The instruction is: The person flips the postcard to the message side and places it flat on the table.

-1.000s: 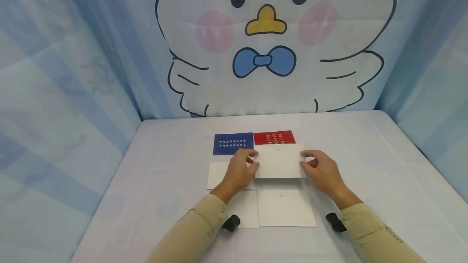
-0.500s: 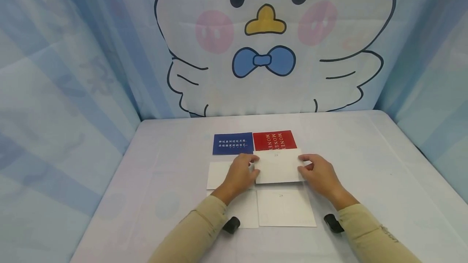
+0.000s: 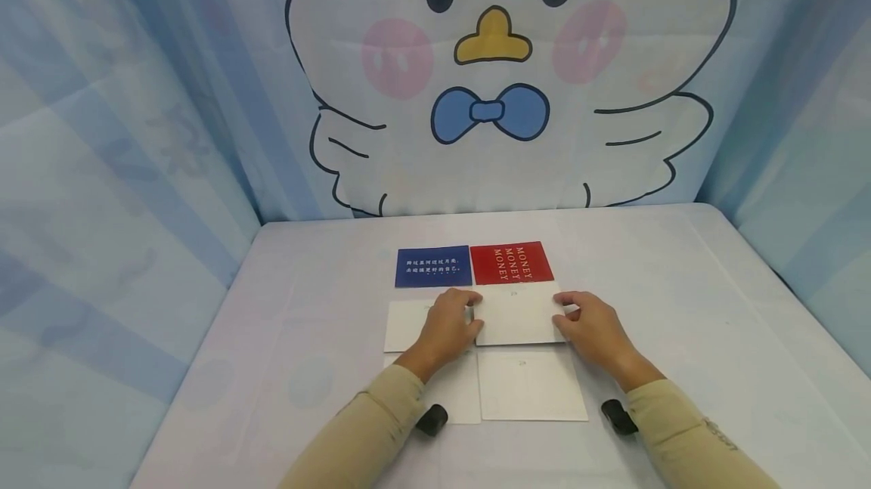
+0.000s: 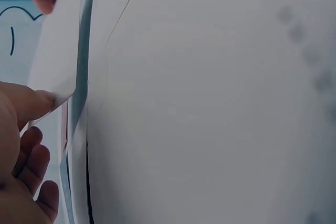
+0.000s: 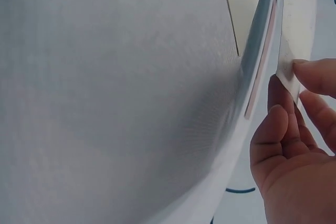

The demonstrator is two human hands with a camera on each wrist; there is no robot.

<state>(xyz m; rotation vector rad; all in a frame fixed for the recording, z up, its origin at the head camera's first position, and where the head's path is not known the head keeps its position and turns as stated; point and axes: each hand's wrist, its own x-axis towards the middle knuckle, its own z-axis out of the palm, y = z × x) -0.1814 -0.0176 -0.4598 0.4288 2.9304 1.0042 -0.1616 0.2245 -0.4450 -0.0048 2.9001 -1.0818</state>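
Note:
A plain white card (image 3: pixel 519 315) with a small mark near its top edge is held level between both hands, just in front of the red card (image 3: pixel 512 263). My left hand (image 3: pixel 445 326) pinches its left side between thumb and fingers. On the opposite side my right hand (image 3: pixel 593 330) grips the right edge the same way. In the left wrist view the left thumb lies on top of the white card (image 4: pixel 58 51), which is lifted above the surface. The right wrist view shows the card's corner (image 5: pixel 290 72) between thumb and fingers.
A blue card (image 3: pixel 433 267) with white writing lies left of the red one. Another white card (image 3: pixel 403 325) lies partly under the left forearm, with one more (image 3: pixel 457 391) in front of it. A fourth white card (image 3: pixel 533 385) lies at the front right of the table (image 3: pixel 680 285).
Both hands have brought the white card toward the person and lower, so it no longer overlaps the red card's lettering. The other cards stay where they were.

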